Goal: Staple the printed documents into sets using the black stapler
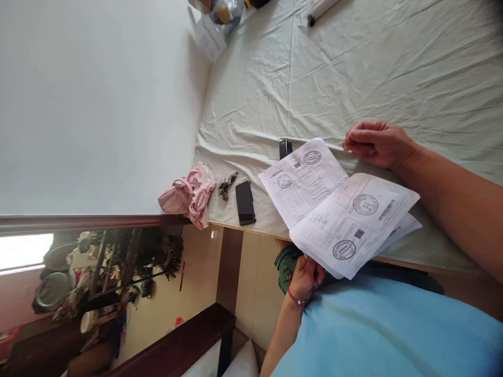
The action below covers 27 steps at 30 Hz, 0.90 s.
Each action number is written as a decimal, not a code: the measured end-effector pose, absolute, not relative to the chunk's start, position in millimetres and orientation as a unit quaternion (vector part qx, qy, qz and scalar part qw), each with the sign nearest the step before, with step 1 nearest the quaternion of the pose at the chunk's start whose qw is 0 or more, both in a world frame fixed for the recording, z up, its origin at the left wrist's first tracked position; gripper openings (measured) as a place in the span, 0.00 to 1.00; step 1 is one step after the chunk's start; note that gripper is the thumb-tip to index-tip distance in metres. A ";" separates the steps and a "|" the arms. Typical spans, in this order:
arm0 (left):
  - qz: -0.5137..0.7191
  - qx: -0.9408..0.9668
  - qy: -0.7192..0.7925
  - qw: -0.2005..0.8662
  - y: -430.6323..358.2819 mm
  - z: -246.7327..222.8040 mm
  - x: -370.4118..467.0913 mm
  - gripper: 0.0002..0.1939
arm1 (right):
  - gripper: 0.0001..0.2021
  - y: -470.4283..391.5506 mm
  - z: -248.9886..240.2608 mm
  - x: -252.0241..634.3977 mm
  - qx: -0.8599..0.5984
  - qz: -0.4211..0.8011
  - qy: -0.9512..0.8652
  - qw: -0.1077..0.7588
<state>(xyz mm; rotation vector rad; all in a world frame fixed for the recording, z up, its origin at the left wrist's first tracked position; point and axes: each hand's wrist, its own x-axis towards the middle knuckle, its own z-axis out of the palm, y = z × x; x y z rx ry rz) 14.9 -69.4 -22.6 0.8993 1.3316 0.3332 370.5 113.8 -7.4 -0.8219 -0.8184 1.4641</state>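
Several printed white sheets [334, 220] with round and oval black stamps lie fanned open at the front edge of the cloth-covered table [346, 68]. Their lower corner reaches my left hand [305, 276], which wears a red bracelet and is closed on the papers' edge below the table top. The upper sheet bends up and overlaps another sheet to its left. Above the papers, on the right, my right hand [377, 144] has its fingers curled in, apart from the sheets. I see nothing in it.
Left of the papers lie a black phone [245, 203], a bunch of keys [227, 186] and a crumpled pink cloth [190, 193]. A black object [285, 148] is partly under the sheets. Plastic-wrapped things [226, 18] stand by the white wall [98, 104]. A dark wooden frame [192, 335] is below.
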 end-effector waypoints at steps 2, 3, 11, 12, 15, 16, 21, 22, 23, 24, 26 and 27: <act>0.147 0.407 0.589 0.682 -67.6 -18.2 18.0 0.41 | 0.12 118.0 -3.4 360.8 -0.390 0.567 -0.333 0.645; 0.146 0.408 0.587 0.684 -67.0 -16.5 19.4 0.42 | 0.11 119.6 -2.6 356.3 -0.417 0.535 -0.334 0.655; 0.151 0.427 0.578 0.679 -66.6 -10.4 23.5 0.39 | 0.09 122.0 -6.4 348.7 -0.539 0.455 -0.438 0.557; 0.151 0.429 0.577 0.678 -66.7 -10.8 23.3 0.39 | 0.09 121.8 -5.5 350.2 -0.532 0.462 -0.450 0.549; 0.145 0.435 0.573 0.679 -67.0 -12.4 22.5 0.40 | 0.08 120.8 -2.7 352.8 -0.526 0.470 -0.473 0.528; 0.143 0.436 0.572 0.680 -67.0 -12.9 22.4 0.41 | 0.08 120.3 -2.4 352.7 -0.533 0.465 -0.473 0.525; 0.142 0.437 0.573 0.678 -67.2 -13.5 22.7 0.40 | 0.14 123.6 -9.5 350.4 -0.574 0.445 -0.458 0.513; 0.144 0.436 0.575 0.678 -67.1 -13.6 23.0 0.40 | 0.16 125.7 -12.4 350.5 -0.572 0.446 -0.457 0.514; 0.145 0.435 0.575 0.677 -67.0 -13.7 23.2 0.41 | 0.18 127.8 -15.3 351.0 -0.565 0.451 -0.460 0.516; 0.145 0.435 0.575 0.678 -66.8 -13.8 23.4 0.41 | 0.19 129.6 -17.9 351.6 -0.552 0.460 -0.466 0.516; 0.141 0.438 0.573 0.678 -66.5 -14.0 23.5 0.41 | 0.18 131.4 -21.4 352.7 -0.528 0.478 -0.484 0.509; 0.138 0.441 0.572 0.678 -66.3 -14.1 23.5 0.42 | 0.16 131.0 -22.1 353.0 -0.519 0.484 -0.489 0.507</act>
